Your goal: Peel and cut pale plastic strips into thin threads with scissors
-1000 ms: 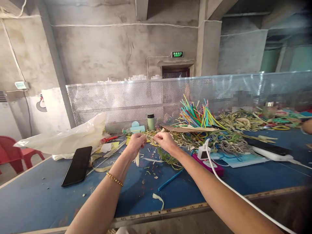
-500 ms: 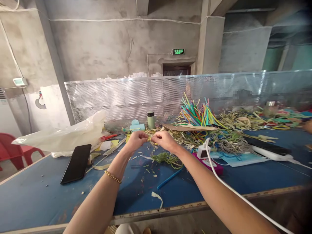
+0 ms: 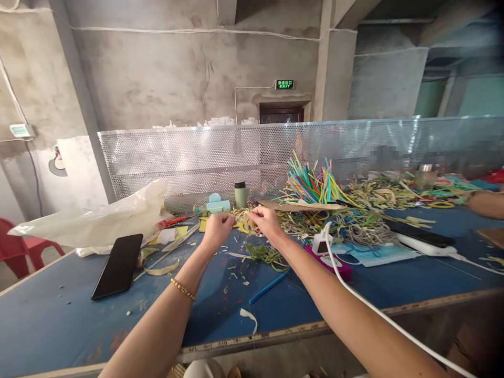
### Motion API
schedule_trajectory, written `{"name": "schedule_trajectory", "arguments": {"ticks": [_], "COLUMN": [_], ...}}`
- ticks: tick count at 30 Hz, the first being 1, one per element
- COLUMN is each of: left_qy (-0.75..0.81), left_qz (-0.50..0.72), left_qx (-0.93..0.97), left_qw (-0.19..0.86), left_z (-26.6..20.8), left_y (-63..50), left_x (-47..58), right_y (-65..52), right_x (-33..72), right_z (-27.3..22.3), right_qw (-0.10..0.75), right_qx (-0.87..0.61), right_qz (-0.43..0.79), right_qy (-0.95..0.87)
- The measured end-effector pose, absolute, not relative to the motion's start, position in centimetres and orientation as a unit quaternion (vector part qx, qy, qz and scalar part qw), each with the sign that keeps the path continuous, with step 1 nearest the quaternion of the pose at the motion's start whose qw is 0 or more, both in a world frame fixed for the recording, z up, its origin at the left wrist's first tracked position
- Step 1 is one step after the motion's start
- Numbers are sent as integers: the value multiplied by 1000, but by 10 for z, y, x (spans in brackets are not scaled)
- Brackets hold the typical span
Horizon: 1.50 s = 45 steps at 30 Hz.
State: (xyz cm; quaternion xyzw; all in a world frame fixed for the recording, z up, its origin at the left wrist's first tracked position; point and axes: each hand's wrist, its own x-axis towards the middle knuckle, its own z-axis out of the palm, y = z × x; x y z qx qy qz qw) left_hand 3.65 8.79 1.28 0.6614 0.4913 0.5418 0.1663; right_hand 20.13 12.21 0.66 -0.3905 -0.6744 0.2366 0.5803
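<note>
My left hand (image 3: 219,229), with a beaded bracelet (image 3: 183,289) at the wrist, is held over the blue table (image 3: 220,320), thumb and fingers pinched together. A small gap away, my right hand (image 3: 266,222) also has its fingertips closed. Whatever sits in either pinch is too small to make out. Something yellow and curved (image 3: 243,228) shows between the hands. Behind them lies a heap of pale and green strips (image 3: 291,221). Nearer me, below my right hand, are a tangle of green strands (image 3: 264,255) and a blue tube (image 3: 269,287).
A black phone (image 3: 118,266) and a plastic bag (image 3: 98,218) lie left, near red-handled scissors (image 3: 171,222). A green bottle (image 3: 240,194) stands at the back by colourful strands (image 3: 313,181). A white cable (image 3: 370,310) crosses right. Another person's arm (image 3: 487,203) reaches in at far right.
The view has turned slightly right, so things sit further left. My hands have drawn a little apart, and the yellow curve now shows between them. More of the other person's arm is visible.
</note>
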Motion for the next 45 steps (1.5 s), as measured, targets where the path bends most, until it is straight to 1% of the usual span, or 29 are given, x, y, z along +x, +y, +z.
{"name": "schedule_trajectory", "arguments": {"ticks": [2,5,7,9,13,16,18,21,23,25,28,31,34,40,42,45], "left_qy": [474,388,319,287,296,309,323,335,333,333,341,339,358,394,394,394], "left_qz": [521,556,573,583,605,629,637,622,593,559,507,483,483,476,501,559], "left_qx": [643,579,538,508,499,536,564,600,627,652,682,694,693,719,702,638], "left_qw": [300,453,530,565,545,471,415,375,379,390,403,413,397,316,318,354], "left_z": [7,5,7,10,12,12,12,10,6,2,1,4,6,7,9,14], "left_y": [87,85,83,82,83,85,87,88,88,87,84,80,78,80,80,80], "left_x": [43,47,46,43,40,39,38,40,43,47,50,49,47,46,45,41], "right_y": [119,113,109,107,106,107,106,101,98,97,99,103,103,98,99,100], "right_x": [197,186,180,177,179,188,194,201,202,202,204,209,211,206,206,209], "right_z": [6,3,0,-3,-4,3,10,20,24,26,26,25,26,30,31,30], "right_qw": [602,590,571,558,534,492,499,532,532,543,579,595,592,586,595,601], "right_qx": [-367,-336,-326,-327,-344,-374,-388,-367,-338,-310,-275,-256,-237,-190,-210,-276], "right_qz": [251,229,208,186,146,145,176,288,363,397,391,391,414,466,460,432], "right_qy": [-663,-697,-724,-739,-758,-773,-755,-706,-686,-672,-661,-654,-650,-635,-625,-613]}}
